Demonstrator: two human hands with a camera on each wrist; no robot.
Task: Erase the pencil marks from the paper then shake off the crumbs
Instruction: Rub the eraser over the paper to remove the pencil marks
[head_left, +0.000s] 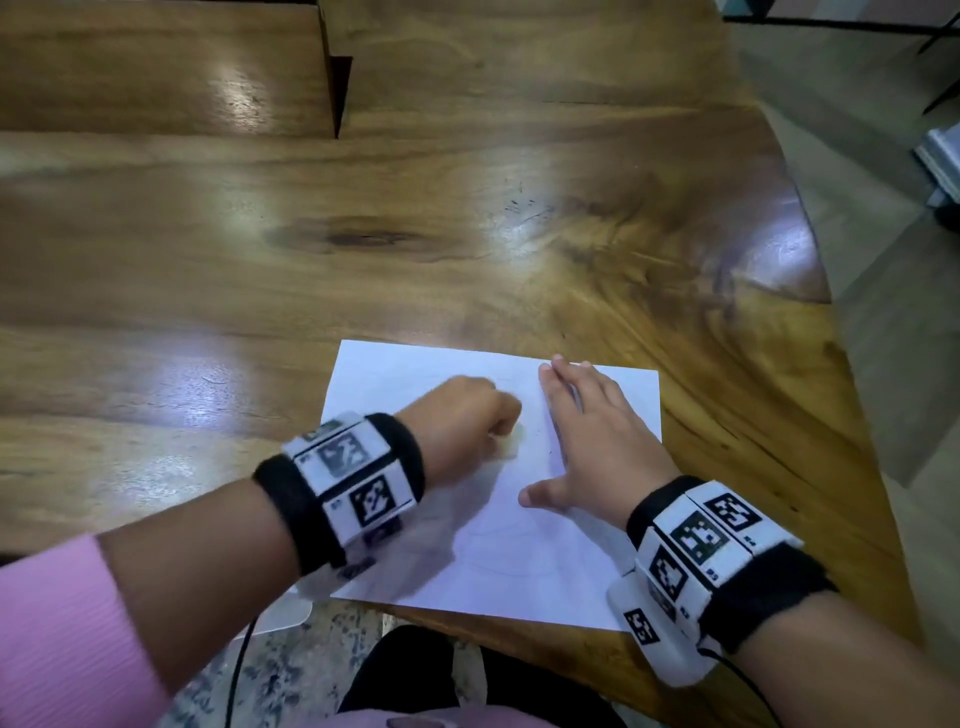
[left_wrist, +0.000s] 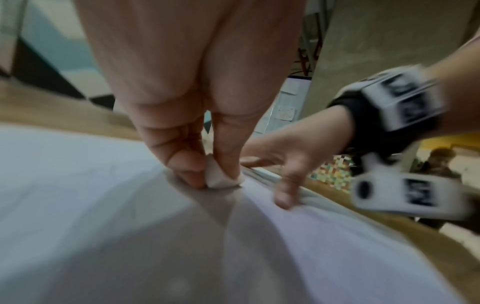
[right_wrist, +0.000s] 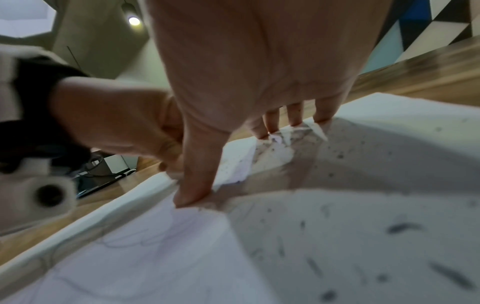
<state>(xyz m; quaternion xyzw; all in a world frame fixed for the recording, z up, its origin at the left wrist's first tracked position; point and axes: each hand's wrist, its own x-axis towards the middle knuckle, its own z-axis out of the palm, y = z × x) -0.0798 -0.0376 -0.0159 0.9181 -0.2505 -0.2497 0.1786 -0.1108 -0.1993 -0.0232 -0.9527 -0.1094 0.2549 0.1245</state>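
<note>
Sleeve: pink cuff (head_left: 57, 623), at the near left of the head view, well left of the paper.
Left wristband: black strap with printed marker tiles (head_left: 343, 478), just over the paper's left edge.
Left hand: fist (head_left: 462, 421) closed over the middle of the paper; in the left wrist view thumb and fingers are curled and pinch a small pale eraser (left_wrist: 221, 176), its lower face pressed onto the sheet.
Eraser: also shows as a blurred pale lump under the knuckles in the head view (head_left: 511, 441), roughly at the paper's centre.
Paper: white sheet (head_left: 519, 561) lying flat near the table's near edge, its near left corner reaching over that edge.
Pencil marks: faint curved lines on the near half of the paper (right_wrist: 124, 242); too blurred to tell what is drawn.
Crumbs: dark specks and rolled shavings (right_wrist: 402, 228) scattered over the paper's right part, under and beside the right palm.
Right hand: laid flat (head_left: 592, 441) on the right half of the paper, fingers straight and close together toward its far edge, thumb splayed toward the eraser, tips pressing the sheet down.
Right wristband: marker tiles and camera (head_left: 696, 561) over the paper's near right corner.
Table: glossy wooden top (head_left: 363, 234) around the paper.
Progress: rubbing looks well under way, judging by the crumbs; faint lines remain, and the shake-off is not yet done.
</note>
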